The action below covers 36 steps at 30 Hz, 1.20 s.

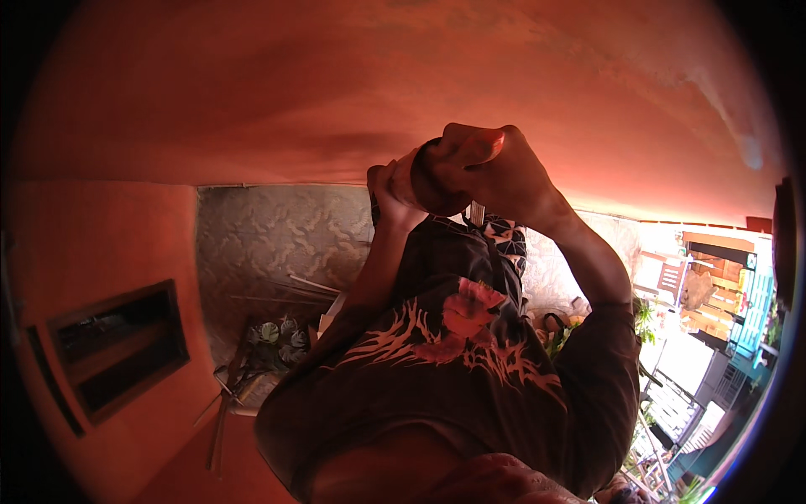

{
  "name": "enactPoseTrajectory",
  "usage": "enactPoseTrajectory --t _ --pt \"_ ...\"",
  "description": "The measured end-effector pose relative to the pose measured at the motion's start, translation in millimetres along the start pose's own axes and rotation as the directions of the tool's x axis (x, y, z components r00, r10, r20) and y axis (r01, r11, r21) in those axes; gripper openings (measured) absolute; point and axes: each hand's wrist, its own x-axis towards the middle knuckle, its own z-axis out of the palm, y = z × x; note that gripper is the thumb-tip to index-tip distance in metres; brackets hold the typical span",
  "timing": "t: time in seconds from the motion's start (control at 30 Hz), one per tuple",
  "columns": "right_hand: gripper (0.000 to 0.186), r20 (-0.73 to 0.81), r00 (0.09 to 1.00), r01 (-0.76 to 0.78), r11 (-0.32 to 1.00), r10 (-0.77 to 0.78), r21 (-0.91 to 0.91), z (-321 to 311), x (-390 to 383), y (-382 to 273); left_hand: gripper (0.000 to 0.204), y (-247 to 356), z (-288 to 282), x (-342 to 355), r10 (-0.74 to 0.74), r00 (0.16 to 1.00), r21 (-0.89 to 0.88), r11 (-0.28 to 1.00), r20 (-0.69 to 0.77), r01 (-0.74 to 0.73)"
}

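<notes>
Up in front of a red-orange wall, my left hand (389,193) is wrapped round the side of a brownish round container (408,175). Its dark open mouth faces right. At that mouth is my right hand (512,172), with its fingers bent in over the rim and its thumb lying across them. The fingertips are hidden, so what they hold, if anything, cannot be made out. What the container has inside is hidden too.
The red-orange wall (336,92) rises close beyond my hands. At left, a dark framed opening (122,349) is set in another orange wall. Leafy plants (281,336) and thin sticks (315,284) lie low at left. A bright outdoor area with wooden structures (714,286) shows at right.
</notes>
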Motion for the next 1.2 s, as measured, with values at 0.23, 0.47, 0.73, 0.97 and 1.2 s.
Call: enactPoseTrajectory --t 0.23,0.47,0.73,0.97,1.2 --pt "0.012 -0.024 0.99 -0.143 0.981 0.141 -0.13 -14.0 -2.8 -20.4 0.073 -1.3 14.7 0.3 -0.044 0.998 0.096 0.995 0.054 0.039" --pt "0.014 -0.165 0.97 0.177 0.984 -0.179 -0.025 -27.6 -9.2 -6.4 0.071 -10.9 30.9 -1.2 -0.088 0.986 0.083 0.991 -0.139 0.1" --pt "0.013 0.018 0.999 0.043 0.926 -0.039 -0.375 -36.9 -7.1 -17.7 0.063 -13.5 19.5 2.3 -0.097 0.993 0.095 0.99 -0.067 0.103" --pt "0.017 0.151 0.988 0.057 0.854 0.025 -0.517 -34.5 0.5 -32.6 0.059 -20.0 18.5 -2.6 -0.108 0.987 0.089 0.989 -0.121 0.119" --pt "0.016 0.21 0.977 0.157 0.812 -0.044 -0.562 -36.6 4.3 -40.6 0.061 -19.1 15.2 -2.1 -0.154 0.985 0.028 0.988 0.082 0.152"
